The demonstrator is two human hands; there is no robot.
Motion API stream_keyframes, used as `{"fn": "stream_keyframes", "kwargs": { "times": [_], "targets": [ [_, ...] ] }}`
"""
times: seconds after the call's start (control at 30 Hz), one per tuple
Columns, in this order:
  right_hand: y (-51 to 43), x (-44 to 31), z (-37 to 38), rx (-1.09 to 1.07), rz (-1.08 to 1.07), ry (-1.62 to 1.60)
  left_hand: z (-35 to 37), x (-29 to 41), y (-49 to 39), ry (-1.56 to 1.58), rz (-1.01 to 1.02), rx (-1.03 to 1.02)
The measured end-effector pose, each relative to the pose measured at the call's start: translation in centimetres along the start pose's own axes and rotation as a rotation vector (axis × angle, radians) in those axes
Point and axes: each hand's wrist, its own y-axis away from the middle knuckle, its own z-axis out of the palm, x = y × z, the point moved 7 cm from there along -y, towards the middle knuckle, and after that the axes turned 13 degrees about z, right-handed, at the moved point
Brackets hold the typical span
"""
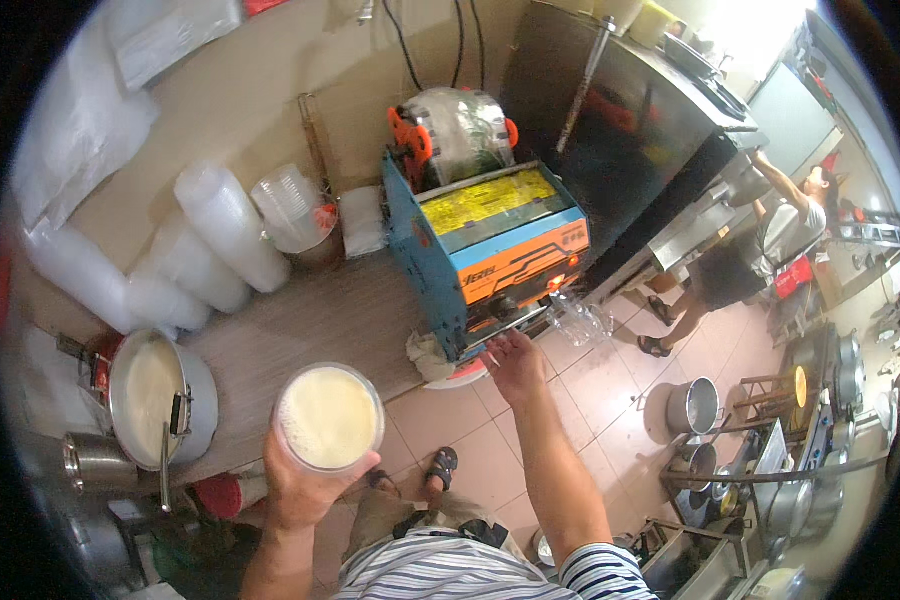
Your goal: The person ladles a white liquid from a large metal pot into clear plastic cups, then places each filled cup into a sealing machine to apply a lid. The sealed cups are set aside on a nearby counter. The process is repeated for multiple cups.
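My left hand (pixel 300 480) grips a clear plastic cup (pixel 379 420) filled nearly to the rim with pale yellow liquid (pixel 328 416), some foam along its left side. In front of me stands a blue-and-orange cup sealing machine (pixel 521 259), with a roll of film (pixel 461 135) mounted on top and indicator lights glowing on the front. My right hand (pixel 517 367) is at the lower front of this machine, just below its metal tray edge (pixel 506 334). Its fingers are spread and hold nothing; whether they touch the tray cannot be made out.
Left on the wood-look counter (pixel 300 330) are a large metal pot (pixel 202 412) of pale liquid with a ladle handle (pixel 166 469), and bagged stacks of plastic cups (pixel 229 225). Clear film (pixel 579 319) hangs beside the machine. Another person (pixel 765 232) stands at right; a pot (pixel 694 406) sits nearby.
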Motion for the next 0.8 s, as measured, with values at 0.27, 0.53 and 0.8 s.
{"fn": "stream_keyframes", "kwargs": {
  "times": [0.27, 0.53, 0.8],
  "targets": [
    [4.8, 2.0, -3.5, 0.192, 0.017, -0.059, 7.4, -0.5, -2.8, 0.08, 0.073, -0.191],
    [12.9, 3.2, -9.0, 0.302, -0.006, -0.048, 13.0, -3.1, -3.6, 0.158, -0.033, -0.442],
    [17.0, 1.1, -8.6, 0.547, 0.028, 0.365, 18.4, -6.6, -1.3, 0.285, -0.061, -0.49]
  ]
}}
